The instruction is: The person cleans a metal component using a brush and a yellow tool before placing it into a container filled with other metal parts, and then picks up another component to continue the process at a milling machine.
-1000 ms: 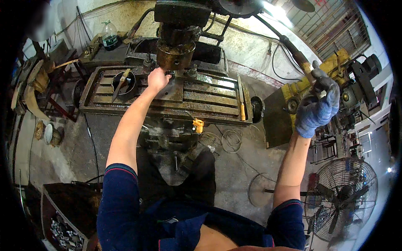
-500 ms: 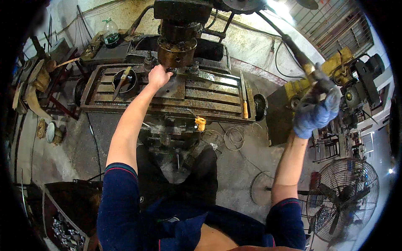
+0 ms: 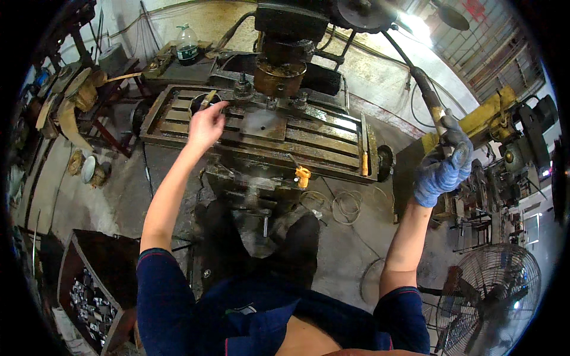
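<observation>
- Our gloved right hand [image 3: 444, 168] grips the long dark feed lever [image 3: 423, 89], at two o'clock.
- Our bare left hand [image 3: 205, 125], fingers loose and empty, reaches the slotted steel machine table [image 3: 320, 139], at eleven o'clock.
- Step, we judge: drilling pause; next, steady positioning under the spindle [image 3: 280, 74].

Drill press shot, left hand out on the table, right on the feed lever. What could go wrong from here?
1. The bare left hand reaches over the slotted table close to the spindle head; a slip might put fingers under it.
2. The gloved right hand grips the long lever; pulling it could lower the head while that hand is there.
</observation>
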`<action>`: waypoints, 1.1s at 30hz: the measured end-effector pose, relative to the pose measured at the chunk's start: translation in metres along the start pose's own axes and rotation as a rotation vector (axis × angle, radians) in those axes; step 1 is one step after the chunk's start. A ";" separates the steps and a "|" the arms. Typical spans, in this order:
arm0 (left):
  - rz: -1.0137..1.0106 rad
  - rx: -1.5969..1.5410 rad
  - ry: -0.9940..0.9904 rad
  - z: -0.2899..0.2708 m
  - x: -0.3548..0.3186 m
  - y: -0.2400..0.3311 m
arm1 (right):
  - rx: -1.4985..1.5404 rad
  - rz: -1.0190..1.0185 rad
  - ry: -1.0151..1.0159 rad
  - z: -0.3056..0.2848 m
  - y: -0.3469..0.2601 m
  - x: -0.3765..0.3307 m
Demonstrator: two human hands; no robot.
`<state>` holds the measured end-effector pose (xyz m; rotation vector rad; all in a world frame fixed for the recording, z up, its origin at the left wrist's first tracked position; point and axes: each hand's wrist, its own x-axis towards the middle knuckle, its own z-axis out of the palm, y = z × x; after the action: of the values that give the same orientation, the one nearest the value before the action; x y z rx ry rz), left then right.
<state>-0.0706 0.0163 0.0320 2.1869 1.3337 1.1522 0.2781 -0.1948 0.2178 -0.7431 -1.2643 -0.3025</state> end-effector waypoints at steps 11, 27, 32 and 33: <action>0.014 0.644 -0.146 -0.044 -0.016 -0.059 | 0.036 0.045 0.003 0.000 -0.005 0.001; -0.230 -0.453 0.009 0.031 -0.008 -0.008 | 0.123 -0.021 0.029 0.002 -0.001 0.000; -0.260 -0.281 0.124 0.076 0.026 -0.007 | 0.061 0.051 0.045 0.002 -0.002 -0.002; -0.255 -0.249 0.148 0.083 0.029 -0.006 | 0.048 0.062 0.042 0.001 -0.002 -0.002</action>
<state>-0.0026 0.0542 -0.0096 1.7322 1.3958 1.3182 0.2754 -0.1955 0.2165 -0.7296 -1.2026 -0.2356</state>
